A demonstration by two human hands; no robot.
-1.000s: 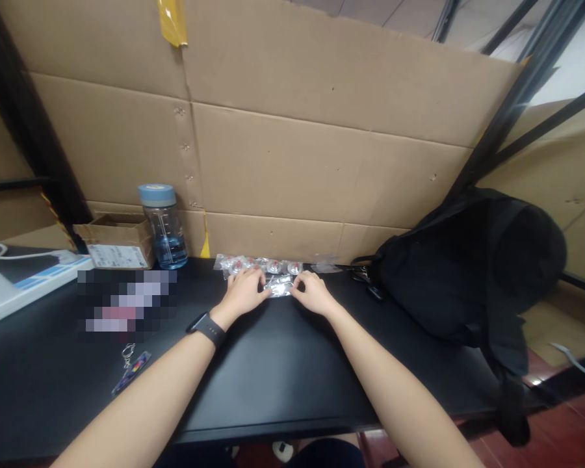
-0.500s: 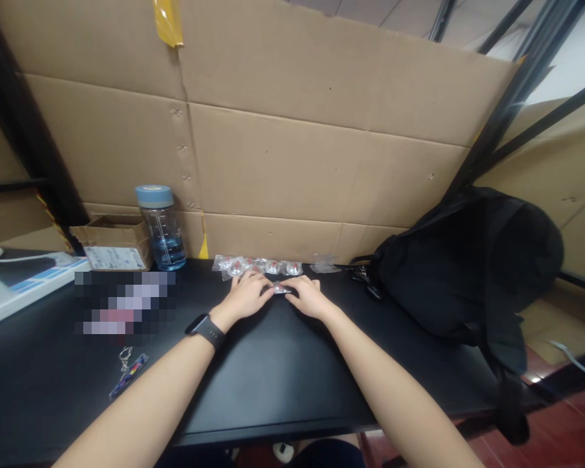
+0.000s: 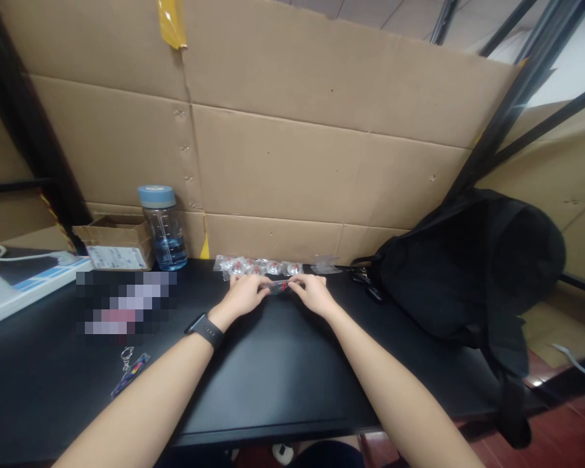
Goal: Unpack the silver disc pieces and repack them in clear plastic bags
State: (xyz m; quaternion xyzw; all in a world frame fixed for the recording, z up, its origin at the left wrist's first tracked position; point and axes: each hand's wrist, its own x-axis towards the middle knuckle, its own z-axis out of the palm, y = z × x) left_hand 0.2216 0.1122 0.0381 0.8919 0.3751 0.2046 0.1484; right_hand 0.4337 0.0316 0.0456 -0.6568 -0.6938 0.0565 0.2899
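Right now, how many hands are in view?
2: the left hand pinches the left end of a small clear packet, and the right hand pinches its right end. Neither is fully hidden; no other hand shows.

A clear bottle (image 3: 164,224), pale blue at the lid and blue low inside, stands by plain tan cardboard (image 3: 273,169) on a black tabletop (image 3: 273,383). Left of the bottle: a brown box (image 3: 119,244) with white label, a white-and-blue power strip (image 3: 34,289). Right of it: silvery packets (image 3: 273,267) and a held packet (image 3: 280,286), all marked red, and a black backpack (image 3: 458,273).
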